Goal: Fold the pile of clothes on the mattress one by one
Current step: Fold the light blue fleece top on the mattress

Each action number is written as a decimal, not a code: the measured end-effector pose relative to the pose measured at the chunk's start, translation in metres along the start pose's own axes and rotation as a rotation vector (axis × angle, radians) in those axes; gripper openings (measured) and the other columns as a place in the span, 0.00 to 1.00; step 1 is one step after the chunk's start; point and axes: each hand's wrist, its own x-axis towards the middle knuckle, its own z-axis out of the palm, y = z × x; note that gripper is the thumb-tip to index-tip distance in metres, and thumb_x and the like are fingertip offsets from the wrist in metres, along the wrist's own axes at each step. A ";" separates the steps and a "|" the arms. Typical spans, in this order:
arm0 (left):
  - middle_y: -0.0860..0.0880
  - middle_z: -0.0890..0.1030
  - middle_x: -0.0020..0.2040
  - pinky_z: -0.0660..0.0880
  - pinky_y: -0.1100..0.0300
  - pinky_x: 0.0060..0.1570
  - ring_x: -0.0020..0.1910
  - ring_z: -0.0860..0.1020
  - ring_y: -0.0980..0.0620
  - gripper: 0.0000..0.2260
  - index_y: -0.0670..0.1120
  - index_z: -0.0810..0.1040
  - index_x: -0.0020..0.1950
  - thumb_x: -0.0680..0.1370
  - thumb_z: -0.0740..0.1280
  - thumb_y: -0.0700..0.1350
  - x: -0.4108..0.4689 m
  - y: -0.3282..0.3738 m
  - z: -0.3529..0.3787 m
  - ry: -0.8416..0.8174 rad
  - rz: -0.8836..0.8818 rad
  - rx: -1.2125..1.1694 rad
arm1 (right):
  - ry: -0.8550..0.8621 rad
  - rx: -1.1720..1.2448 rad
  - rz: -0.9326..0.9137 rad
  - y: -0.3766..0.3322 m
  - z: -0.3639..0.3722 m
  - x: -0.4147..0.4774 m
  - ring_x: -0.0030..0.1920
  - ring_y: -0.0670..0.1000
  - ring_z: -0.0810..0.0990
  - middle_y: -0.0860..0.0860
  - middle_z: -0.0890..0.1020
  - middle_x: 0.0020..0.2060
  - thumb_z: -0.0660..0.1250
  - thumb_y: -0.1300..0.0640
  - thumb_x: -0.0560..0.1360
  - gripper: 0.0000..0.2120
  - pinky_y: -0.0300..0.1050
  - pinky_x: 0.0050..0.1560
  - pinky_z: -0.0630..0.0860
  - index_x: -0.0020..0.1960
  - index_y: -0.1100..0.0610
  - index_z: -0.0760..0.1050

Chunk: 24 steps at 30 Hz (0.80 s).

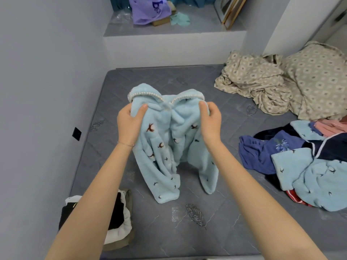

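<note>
My left hand and right hand each pinch a shoulder of the blue fleece top, raised over the mattress middle. It looks soft, floppy, light; shoulders grip best.

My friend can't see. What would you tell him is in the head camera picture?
The left hand and right hand grip a fluffy light-blue top near its collar, holding it up over a grey mattress. A pile of unfolded clothes lies to the right, a folded stack at the near left.
</note>
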 end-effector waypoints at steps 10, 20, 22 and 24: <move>0.37 0.75 0.35 0.67 0.55 0.36 0.35 0.69 0.52 0.18 0.33 0.73 0.39 0.78 0.67 0.48 -0.048 0.050 -0.019 0.018 0.146 0.118 | 0.097 -0.034 -0.200 -0.056 -0.054 -0.046 0.31 0.43 0.62 0.48 0.65 0.28 0.66 0.56 0.78 0.19 0.38 0.34 0.62 0.33 0.62 0.65; 0.46 0.66 0.28 0.61 0.60 0.31 0.30 0.64 0.55 0.22 0.35 0.68 0.31 0.76 0.71 0.48 -0.157 0.111 -0.015 0.073 0.253 0.056 | -0.016 -0.089 -0.315 -0.098 -0.165 -0.110 0.33 0.43 0.69 0.57 0.75 0.32 0.71 0.54 0.74 0.16 0.39 0.37 0.67 0.37 0.66 0.73; 0.44 0.67 0.28 0.62 0.59 0.31 0.30 0.64 0.54 0.22 0.34 0.68 0.32 0.75 0.71 0.48 -0.175 0.119 -0.017 0.072 0.267 0.050 | -0.046 -0.117 -0.327 -0.105 -0.187 -0.123 0.33 0.42 0.70 0.51 0.76 0.31 0.71 0.53 0.74 0.15 0.36 0.37 0.67 0.38 0.64 0.75; 0.46 0.66 0.28 0.61 0.59 0.32 0.30 0.64 0.54 0.23 0.34 0.67 0.31 0.75 0.71 0.48 -0.190 0.125 -0.020 0.081 0.271 0.043 | -0.057 -0.126 -0.340 -0.111 -0.202 -0.132 0.33 0.40 0.71 0.45 0.76 0.30 0.72 0.53 0.74 0.14 0.34 0.37 0.67 0.36 0.62 0.75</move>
